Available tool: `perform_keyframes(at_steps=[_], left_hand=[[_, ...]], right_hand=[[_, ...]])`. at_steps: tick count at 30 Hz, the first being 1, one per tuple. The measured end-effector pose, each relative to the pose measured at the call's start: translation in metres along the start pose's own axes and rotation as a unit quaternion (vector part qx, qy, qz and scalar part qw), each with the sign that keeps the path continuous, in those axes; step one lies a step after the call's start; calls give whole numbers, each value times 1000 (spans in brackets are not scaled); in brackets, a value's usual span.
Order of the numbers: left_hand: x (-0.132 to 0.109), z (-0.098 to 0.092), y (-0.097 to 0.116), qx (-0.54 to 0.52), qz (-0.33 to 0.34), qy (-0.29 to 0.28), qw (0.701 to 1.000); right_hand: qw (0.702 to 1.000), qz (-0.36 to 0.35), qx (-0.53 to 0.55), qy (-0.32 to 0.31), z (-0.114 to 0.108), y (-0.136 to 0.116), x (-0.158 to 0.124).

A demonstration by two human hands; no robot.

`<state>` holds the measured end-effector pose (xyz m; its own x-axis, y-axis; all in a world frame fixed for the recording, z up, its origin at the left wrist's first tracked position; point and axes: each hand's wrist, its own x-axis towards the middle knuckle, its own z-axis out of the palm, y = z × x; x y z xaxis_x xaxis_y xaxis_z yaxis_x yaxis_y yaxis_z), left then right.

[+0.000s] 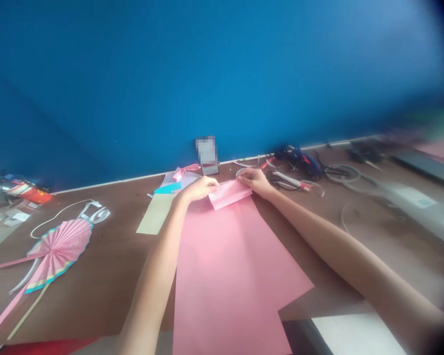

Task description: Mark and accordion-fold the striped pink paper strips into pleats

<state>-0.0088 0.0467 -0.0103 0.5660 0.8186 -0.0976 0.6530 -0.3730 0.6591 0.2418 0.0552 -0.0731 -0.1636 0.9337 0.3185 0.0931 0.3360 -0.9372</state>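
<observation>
Left hand (pixel 202 188): fingers closed in a pinch; grips the left end of the folded pink strip (pixel 230 194).
Right hand (pixel 256 180): fingers closed in a pinch; grips the opposite end.
Folded pink strip: between both hands, at the far end of the large pink sheet (pixel 225 276); I cannot tell whether they are joined.
Large pink sheet: lengthwise on the desk (pixel 111 286); near end passes the edge.
Pleated fan (pixel 68 241): on the desk; left side, well apart from both hands.
Pale yellow sheet (pixel 153 217): near the left hand.
</observation>
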Motion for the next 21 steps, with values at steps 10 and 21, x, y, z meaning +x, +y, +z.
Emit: perform_keyframes(at_steps=[10,21], left_hand=[[2,11,15,91,7,-41,995],[3,13,23,106,-46,-46,992]], right_hand=[[998,-25,-22,-56,2,-5,-2],[989,-53,-61,-120,3,-4,-1]])
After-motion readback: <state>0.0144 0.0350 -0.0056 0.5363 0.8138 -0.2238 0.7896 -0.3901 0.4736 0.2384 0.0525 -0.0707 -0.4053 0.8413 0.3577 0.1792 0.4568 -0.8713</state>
